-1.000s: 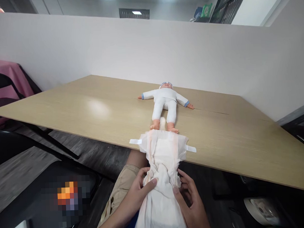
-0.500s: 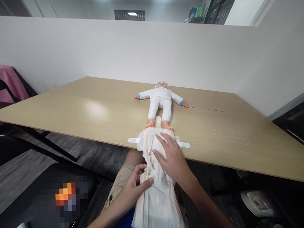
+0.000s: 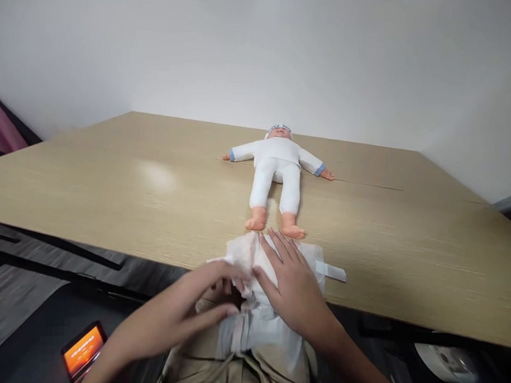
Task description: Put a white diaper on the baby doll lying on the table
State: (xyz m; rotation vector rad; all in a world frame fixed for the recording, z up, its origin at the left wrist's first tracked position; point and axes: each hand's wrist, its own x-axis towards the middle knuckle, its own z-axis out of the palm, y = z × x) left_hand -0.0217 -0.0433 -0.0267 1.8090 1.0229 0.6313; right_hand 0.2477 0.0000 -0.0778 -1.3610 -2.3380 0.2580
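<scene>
A white disposable diaper (image 3: 260, 325) hangs over the near table edge onto my lap, its upper part lying on the table. White side tabs stick out from it, the right tab (image 3: 334, 271) plain to see. My right hand (image 3: 290, 279) lies flat on the diaper with fingers stretched out. At its left edge is my left hand (image 3: 200, 299), thumb and fingers apart, fingertips blurred by motion. Just beyond the diaper a baby doll (image 3: 277, 168) in white clothes with blue cuffs lies on its back, arms spread, feet towards me.
The wooden table (image 3: 408, 236) reaches back to a pale wall (image 3: 192, 59). A phone (image 3: 83, 351) with an orange screen rests on a black chair seat (image 3: 30, 356) at left. Under the table at right is a white rounded object (image 3: 446, 361).
My left hand has moved up along the diaper's left side. My right hand stays on the upper part. The diaper lies flatter and wider at its top. The view has tilted down.
</scene>
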